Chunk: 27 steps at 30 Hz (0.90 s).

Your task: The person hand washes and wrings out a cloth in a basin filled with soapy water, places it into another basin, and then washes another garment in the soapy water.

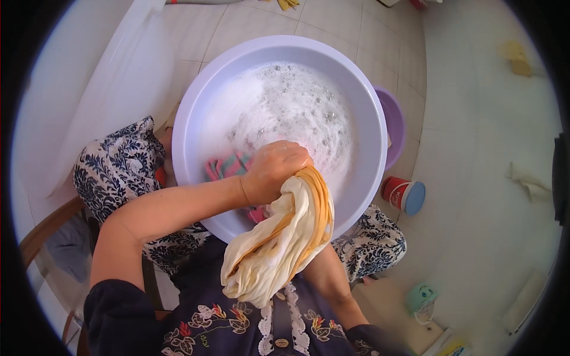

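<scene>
A bunched cream-and-yellow cloth [285, 240] is lifted over the near rim of a large lavender plastic basin [189, 133]. My left hand [278, 171] is clenched around the cloth's upper end. Its lower folds hang toward my chest. Only my right forearm [329, 276] shows, running up behind the cloth; the right hand itself is hidden there, so its grip cannot be seen. White suds [285, 98] cover the water in the basin. Near my left wrist, a pink and grey-green textile [229, 164] breaks the foam, with a bright pink piece [256, 215] lower down.
A purple tub [394, 129] stands partly behind the basin's right side. Close by is a red bucket with a blue lid [414, 198]. A mint-green plastic container [421, 298] sits at lower right beside the wall. My knees in patterned trousers [120, 164] flank the basin.
</scene>
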Motion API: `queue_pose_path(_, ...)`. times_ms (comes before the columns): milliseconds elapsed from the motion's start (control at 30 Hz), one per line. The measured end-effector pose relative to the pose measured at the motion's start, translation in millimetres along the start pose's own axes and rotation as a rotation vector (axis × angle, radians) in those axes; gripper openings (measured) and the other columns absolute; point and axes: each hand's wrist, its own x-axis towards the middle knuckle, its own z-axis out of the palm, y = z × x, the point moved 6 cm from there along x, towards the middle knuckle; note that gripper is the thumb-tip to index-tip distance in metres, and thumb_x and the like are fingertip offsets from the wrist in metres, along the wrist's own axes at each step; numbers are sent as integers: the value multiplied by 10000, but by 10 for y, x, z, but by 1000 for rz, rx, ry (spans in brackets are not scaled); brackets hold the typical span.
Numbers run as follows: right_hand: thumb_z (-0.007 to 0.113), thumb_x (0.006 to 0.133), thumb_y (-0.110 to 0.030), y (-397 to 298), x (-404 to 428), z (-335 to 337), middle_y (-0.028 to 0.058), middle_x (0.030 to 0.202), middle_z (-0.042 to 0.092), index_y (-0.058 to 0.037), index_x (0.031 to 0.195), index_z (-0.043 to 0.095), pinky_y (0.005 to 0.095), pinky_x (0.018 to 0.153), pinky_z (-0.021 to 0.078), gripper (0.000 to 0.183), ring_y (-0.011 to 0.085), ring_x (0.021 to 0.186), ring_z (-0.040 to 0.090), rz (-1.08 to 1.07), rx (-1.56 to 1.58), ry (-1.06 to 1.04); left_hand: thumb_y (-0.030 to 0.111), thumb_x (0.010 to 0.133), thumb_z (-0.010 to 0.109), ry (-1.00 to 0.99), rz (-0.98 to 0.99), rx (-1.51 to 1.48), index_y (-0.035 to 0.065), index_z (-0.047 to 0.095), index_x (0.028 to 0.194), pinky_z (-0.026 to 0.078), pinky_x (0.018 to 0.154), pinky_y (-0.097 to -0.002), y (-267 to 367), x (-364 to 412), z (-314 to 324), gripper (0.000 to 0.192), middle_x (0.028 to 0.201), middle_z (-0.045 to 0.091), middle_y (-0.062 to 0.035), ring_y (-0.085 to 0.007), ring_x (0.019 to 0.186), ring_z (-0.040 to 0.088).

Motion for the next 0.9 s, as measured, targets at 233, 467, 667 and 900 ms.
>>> queue_pose_path(233, 460, 860, -300, 174, 104, 212, 40, 797, 564, -88, 842, 539, 276, 654, 450, 227, 149, 708, 529, 37, -57, 73, 240, 641, 635, 14, 57, 22, 76, 485, 716, 419, 565, -355, 14, 0, -155, 234, 664, 520, -65, -264, 622, 532)
queue_pose_path(467, 464, 863, -309, 127, 64, 386, 43, 814, 569, -84, 867, 544, 275, 670, 454, 239, 152, 722, 535, 17, -111, 121, 251, 634, 640, 28, 106, 21, 72, 493, 727, 423, 558, -353, 48, 39, -161, 249, 667, 522, -65, -264, 622, 534)
queue_pose_path(667, 468, 866, -316, 131, -20, 483, 46, 828, 573, -80, 888, 548, 274, 683, 457, 251, 155, 733, 540, 2, -163, 169, 245, 630, 642, 43, 115, 48, 71, 491, 721, 424, 561, -356, 51, 32, -207, 248, 668, 526, -63, -260, 626, 540)
queue_pose_path(900, 471, 868, -324, -391, -334, 803, 49, 842, 577, -76, 909, 552, 273, 697, 461, 264, 158, 745, 546, -119, -272, 229, 201, 695, 649, 129, -504, -559, 81, 551, 862, 451, 695, -345, -413, 110, -203, 228, 792, 548, -67, -240, 753, 545)
